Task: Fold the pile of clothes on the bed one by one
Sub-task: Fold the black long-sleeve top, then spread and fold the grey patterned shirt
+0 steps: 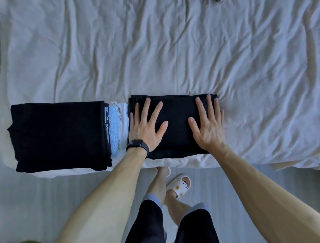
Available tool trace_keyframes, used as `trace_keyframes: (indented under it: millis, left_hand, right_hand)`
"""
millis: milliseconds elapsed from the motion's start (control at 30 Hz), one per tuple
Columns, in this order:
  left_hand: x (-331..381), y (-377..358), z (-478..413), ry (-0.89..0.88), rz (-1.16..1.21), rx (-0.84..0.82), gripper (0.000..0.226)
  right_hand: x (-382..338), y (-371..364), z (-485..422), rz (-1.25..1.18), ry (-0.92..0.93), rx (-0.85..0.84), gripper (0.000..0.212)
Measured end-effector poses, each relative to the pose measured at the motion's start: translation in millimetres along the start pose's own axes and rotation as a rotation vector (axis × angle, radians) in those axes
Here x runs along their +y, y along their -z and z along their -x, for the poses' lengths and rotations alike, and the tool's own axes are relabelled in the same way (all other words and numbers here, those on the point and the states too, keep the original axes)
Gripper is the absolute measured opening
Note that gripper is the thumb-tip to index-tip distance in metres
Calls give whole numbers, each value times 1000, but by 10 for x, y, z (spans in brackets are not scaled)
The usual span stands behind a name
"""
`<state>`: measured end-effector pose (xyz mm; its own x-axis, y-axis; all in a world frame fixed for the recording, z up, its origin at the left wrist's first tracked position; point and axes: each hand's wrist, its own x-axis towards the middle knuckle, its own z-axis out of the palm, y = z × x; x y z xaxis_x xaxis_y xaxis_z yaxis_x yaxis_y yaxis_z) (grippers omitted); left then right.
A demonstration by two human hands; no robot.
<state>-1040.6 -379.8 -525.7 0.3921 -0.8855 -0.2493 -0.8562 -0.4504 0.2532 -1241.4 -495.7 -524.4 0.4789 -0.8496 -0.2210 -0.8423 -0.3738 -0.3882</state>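
Both hands press flat, fingers spread wide, left hand [147, 124] and right hand [207, 126], on a folded black garment [174, 126] at the bed [173, 52] edge.

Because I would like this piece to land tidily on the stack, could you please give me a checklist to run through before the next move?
1. Fold of the black garment flat and rectangular: ok.
2. The left hand and right hand press flat on it: ok.
3. Flat black top on the stack to its left: ok.
4. Flush stack edges: not ok; a light blue piece sticks out on its right side.
5. Garment fully on the bed: ok, though near the edge.
6. More clothes to fold: cannot tell; only a dark scrap shows at the far frame edge.
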Motion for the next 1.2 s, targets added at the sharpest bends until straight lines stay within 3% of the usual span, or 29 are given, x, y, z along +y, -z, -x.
trace_keyframes:
  millis: [67,233,367,467,700,967,1200]
  left_hand:
    - [16,101,-15,14,-15,-64,67]
    - [245,825,-54,81,-17,-411,69]
    - [346,1527,40,103,-14,-537,55]
    - [412,2048,185,11,-85,-589,53]
    - [547,3199,466,-140,-152,-336,47]
    - [744,4620,1164,-310,-119,171,48]
    - [329,5572,2253,-327,-67,418,46]
  right_hand:
    - [-69,76,-27,3,-40,-69,67]
    - [-420,590,183,3,-134,-191,69]
    - [-731,1251,484,21,-145,-235,57]
    - [-952,1795,729,16,-132,-265,49]
    - [-1508,3099,1229,70,-81,-178,45]
    - [-2048,4258,2086,94,95,251,46]
    - [-2872,4690,2840,27,313,538,43]
